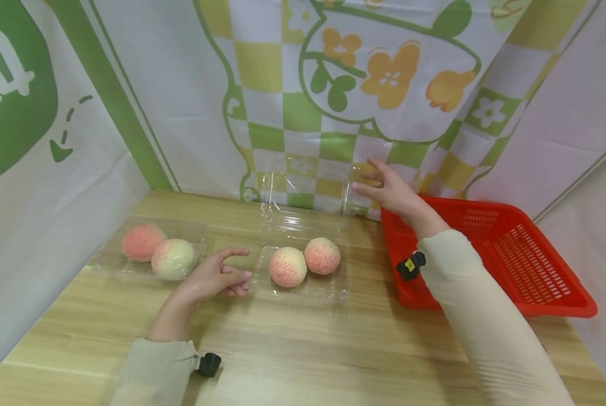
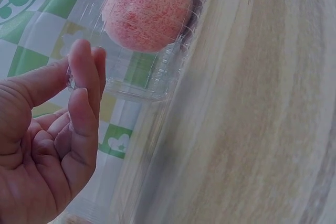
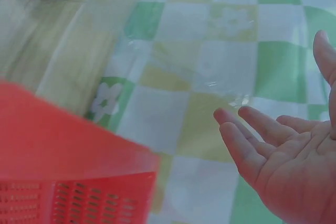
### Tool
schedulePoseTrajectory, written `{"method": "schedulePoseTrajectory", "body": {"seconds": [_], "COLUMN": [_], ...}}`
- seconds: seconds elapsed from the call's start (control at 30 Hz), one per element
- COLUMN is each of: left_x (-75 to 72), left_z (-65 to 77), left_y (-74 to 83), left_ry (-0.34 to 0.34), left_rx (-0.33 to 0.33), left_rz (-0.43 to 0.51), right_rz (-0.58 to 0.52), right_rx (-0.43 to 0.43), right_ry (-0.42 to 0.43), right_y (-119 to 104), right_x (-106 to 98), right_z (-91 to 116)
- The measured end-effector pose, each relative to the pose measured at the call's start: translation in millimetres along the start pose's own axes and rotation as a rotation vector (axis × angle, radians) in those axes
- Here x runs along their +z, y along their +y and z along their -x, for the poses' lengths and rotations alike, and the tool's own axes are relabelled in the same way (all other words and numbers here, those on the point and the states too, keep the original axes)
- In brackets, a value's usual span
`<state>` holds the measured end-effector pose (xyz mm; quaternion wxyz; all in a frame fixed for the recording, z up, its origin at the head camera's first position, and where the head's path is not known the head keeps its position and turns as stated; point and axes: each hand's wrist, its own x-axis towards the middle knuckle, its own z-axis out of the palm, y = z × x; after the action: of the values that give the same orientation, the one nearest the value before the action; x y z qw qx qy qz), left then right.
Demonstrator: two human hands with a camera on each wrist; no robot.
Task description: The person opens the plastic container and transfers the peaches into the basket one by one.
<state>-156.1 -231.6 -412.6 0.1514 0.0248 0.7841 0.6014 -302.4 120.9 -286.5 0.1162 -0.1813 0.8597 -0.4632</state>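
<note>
A hinged clear plastic box [image 1: 303, 294] stands with its lid [image 1: 303, 183] raised against the cloth. Inside sit two pink-and-cream, speckled, peach-like balls, one on the left [image 1: 288, 267] and one on the right [image 1: 323, 256]. My left hand [image 1: 214, 277] is beside the box's left edge, thumb and index finger apart, the other fingers loosely curled. Up by the lid's right edge is my right hand [image 1: 391, 194], its fingers spread; whether they touch the plastic is unclear. In the right wrist view that palm [image 3: 294, 166] holds nothing.
Left of my left hand lies a second clear box [image 1: 112, 262] holding a pink ball [image 1: 143, 243] and a cream ball [image 1: 173, 260]. A red perforated basket [image 1: 562, 307] stands at right. Patterned cloth [image 1: 262, 67] hangs behind the wooden table [image 1: 303, 349].
</note>
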Motion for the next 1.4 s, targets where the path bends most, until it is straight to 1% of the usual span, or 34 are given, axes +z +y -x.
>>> {"method": "schedulePoseTrajectory", "body": {"seconds": [0.13,0.27,0.47,0.63,0.77,0.93,1.07,1.2,1.4], "left_x": [-1.1,-2.0,-2.7,-2.8,-2.6,-1.7,-0.2,0.9,1.2], "left_z": [-0.3,-0.2,0.2,0.2,0.4,0.1,0.0,0.2,0.1], "left_y": [-1.0,-1.1,-0.8,-2.7,-3.9,-4.2,-3.4,-2.4,-2.0], "left_ry": [0.002,0.006,0.006,-0.001,-0.002,-0.004,-0.006,-0.002,0.003], "left_rx": [0.002,-0.002,-0.003,-0.01,-0.009,-0.001,-0.002,-0.004,-0.023], "left_rz": [-0.003,-0.001,0.007,0.014,0.018,0.026,0.031,0.032,0.04], "right_rz": [-0.018,-0.022,0.063,0.095,0.103,0.085,0.098,0.125,0.103], "right_rx": [-0.052,-0.098,-0.175,-0.214,-0.242,-0.222,-0.223,-0.232,-0.21], "right_ry": [0.012,-0.008,-0.066,-0.127,-0.167,-0.212,-0.238,-0.219,-0.205], "right_y": [-11,-22,-34,-38,-34,-24,-16,-9,5], "right_x": [2,11,33,53,69,86,96,102,109], "right_z": [8,15,27,36,39,40,41,43,47]}}
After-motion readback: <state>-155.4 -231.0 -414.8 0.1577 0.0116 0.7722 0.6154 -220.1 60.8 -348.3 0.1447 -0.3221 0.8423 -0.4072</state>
